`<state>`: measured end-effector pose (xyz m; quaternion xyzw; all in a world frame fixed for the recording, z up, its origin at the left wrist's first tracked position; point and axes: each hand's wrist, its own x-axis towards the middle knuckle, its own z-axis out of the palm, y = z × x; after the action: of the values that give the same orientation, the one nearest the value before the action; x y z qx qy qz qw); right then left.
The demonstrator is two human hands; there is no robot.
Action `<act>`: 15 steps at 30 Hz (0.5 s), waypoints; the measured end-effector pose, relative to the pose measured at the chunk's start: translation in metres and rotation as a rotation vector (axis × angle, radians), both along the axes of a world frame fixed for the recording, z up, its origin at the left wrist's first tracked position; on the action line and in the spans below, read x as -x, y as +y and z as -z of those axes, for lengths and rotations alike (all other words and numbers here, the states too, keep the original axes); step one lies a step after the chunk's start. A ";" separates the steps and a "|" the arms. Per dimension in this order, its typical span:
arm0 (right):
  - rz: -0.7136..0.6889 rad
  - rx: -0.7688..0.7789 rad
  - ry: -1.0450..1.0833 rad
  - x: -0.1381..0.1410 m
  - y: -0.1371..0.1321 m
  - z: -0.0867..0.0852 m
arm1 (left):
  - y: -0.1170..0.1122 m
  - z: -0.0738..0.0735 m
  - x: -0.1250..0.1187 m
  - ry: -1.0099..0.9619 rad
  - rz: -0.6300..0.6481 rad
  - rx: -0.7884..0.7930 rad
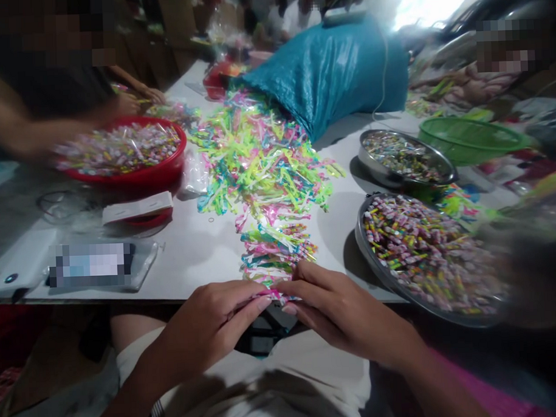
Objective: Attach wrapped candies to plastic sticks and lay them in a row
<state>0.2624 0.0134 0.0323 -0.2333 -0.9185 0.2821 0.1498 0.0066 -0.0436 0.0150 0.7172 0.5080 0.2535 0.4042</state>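
Pinching a slim pink-and-white plastic-looking strip [281, 296] between them, the left hand [215, 311] and right hand [338, 307] nearly meet; it likely handles light, pliable and slippery, best gripped at both ends.

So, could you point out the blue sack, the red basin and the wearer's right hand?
Blue sack [341, 66]: head view, middle of its side.
Red basin [160, 169]: head view, outer wall.
Right hand [338, 305]: head view, back of the hand.

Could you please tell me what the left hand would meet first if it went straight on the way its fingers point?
Probably the right hand, whose fingertips face it across the small pink-and-white strip; depth is unclear.
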 end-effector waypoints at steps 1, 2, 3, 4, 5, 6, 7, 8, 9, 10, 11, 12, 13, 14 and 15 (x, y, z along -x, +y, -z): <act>-0.011 -0.005 -0.011 -0.001 0.000 0.000 | 0.000 0.001 0.000 0.009 0.017 -0.010; -0.020 -0.007 -0.023 -0.001 0.000 -0.001 | 0.000 0.001 0.001 0.024 0.039 -0.023; -0.027 -0.004 -0.038 -0.002 0.000 -0.002 | 0.000 0.002 0.002 0.043 0.063 -0.041; -0.034 0.004 -0.058 -0.002 0.000 -0.002 | 0.000 0.003 0.002 0.067 0.094 -0.060; -0.040 0.013 -0.081 -0.003 -0.001 -0.002 | -0.001 0.005 0.003 0.092 0.125 -0.077; -0.047 0.023 -0.103 -0.003 -0.002 -0.002 | -0.002 0.007 0.003 0.115 0.156 -0.091; -0.054 0.032 -0.120 -0.003 -0.003 -0.001 | -0.004 0.009 0.004 0.132 0.183 -0.103; -0.061 0.040 -0.131 -0.003 -0.004 0.000 | -0.005 0.011 0.004 0.137 0.201 -0.109; -0.065 0.047 -0.137 -0.002 -0.005 0.002 | -0.007 0.014 0.004 0.129 0.210 -0.110; -0.070 0.054 -0.141 -0.001 -0.005 0.006 | -0.008 0.016 0.005 0.111 0.208 -0.104; -0.074 0.060 -0.139 0.001 -0.006 0.010 | -0.010 0.020 0.005 0.093 0.200 -0.090; -0.077 0.067 -0.134 0.003 -0.007 0.014 | -0.011 0.023 0.006 0.078 0.182 -0.073; -0.075 0.074 -0.130 0.005 -0.007 0.020 | -0.012 0.028 0.008 0.066 0.154 -0.050; -0.069 0.083 -0.130 0.008 -0.006 0.025 | -0.013 0.034 0.009 0.052 0.124 -0.017; -0.066 0.095 -0.137 0.012 -0.005 0.031 | -0.015 0.042 0.011 0.033 0.090 0.023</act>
<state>0.2508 0.0087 0.0012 -0.2285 -0.9194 0.3133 0.0660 -0.0047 -0.0581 -0.0268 0.7386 0.4846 0.2174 0.4152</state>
